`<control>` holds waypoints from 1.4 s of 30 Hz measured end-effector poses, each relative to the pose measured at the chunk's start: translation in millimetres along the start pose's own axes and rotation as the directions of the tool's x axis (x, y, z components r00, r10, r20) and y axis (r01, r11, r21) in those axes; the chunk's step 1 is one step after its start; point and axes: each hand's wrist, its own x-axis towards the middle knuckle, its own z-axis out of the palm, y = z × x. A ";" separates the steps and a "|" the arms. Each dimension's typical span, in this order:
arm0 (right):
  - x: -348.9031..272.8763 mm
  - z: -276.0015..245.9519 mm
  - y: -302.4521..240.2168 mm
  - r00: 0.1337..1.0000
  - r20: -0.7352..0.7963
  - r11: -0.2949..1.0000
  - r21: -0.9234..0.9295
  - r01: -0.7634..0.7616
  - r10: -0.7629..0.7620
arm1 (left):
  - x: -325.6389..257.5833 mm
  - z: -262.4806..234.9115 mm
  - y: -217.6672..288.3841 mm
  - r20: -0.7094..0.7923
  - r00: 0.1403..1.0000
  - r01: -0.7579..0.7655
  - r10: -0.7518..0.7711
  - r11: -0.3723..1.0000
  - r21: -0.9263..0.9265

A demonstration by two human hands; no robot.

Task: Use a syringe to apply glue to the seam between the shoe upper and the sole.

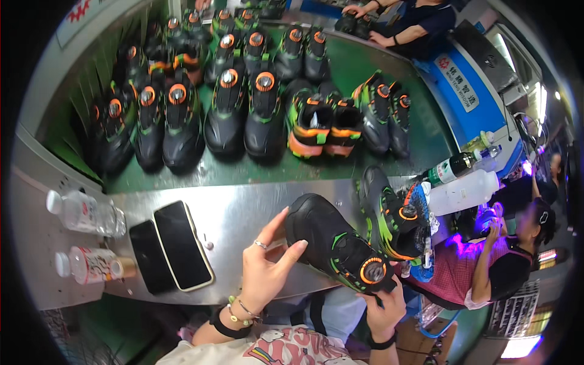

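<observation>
A black shoe (325,234) with green trim and an orange-ringed dial is tilted over the metal work surface, its toe up and to the left. My left hand (267,261) is at the toe, index finger along the edge and thumb against the side. At the heel end, my right hand (386,307) grips the collar; part of its fingers is hidden behind the shoe. Just right of it, a matching shoe (386,213) rests with its dial and opening visible.
Rows of similar shoes (264,115) stand on the green surface (243,173) beyond. Two phones (182,243) and plastic bottles (85,213) lie at left. More bottles (465,191) lie at right. Near a blue machine (459,85), one person (420,24) handles shoes; another person (480,267) sits at right.
</observation>
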 end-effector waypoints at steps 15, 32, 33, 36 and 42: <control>6.7 -21.1 -35.6 0.971 -0.036 0.835 0.519 -0.184 0.237 | 17.6 30.7 36.8 0.303 0.944 -0.026 0.130 0.945 -0.325; 59.6 -44.8 3.8 0.948 -0.177 0.849 -0.423 -0.317 0.265 | -46.3 -14.9 -7.2 0.257 0.950 -0.297 0.178 0.772 0.562; 67.4 -44.8 8.6 0.949 -0.187 0.853 -0.418 -0.312 0.255 | -49.2 -25.4 -11.4 0.290 0.922 -0.385 0.255 0.656 0.649; 90.6 -36.9 16.9 0.927 0.096 0.836 -0.473 -0.278 0.363 | -48.0 -42.3 -25.7 0.347 0.867 -0.489 0.357 0.479 0.729; 102.5 -38.1 -11.6 0.956 0.057 0.902 -0.352 -0.250 0.287 | -50.7 -40.8 -30.1 0.401 0.811 -0.555 0.425 0.347 0.756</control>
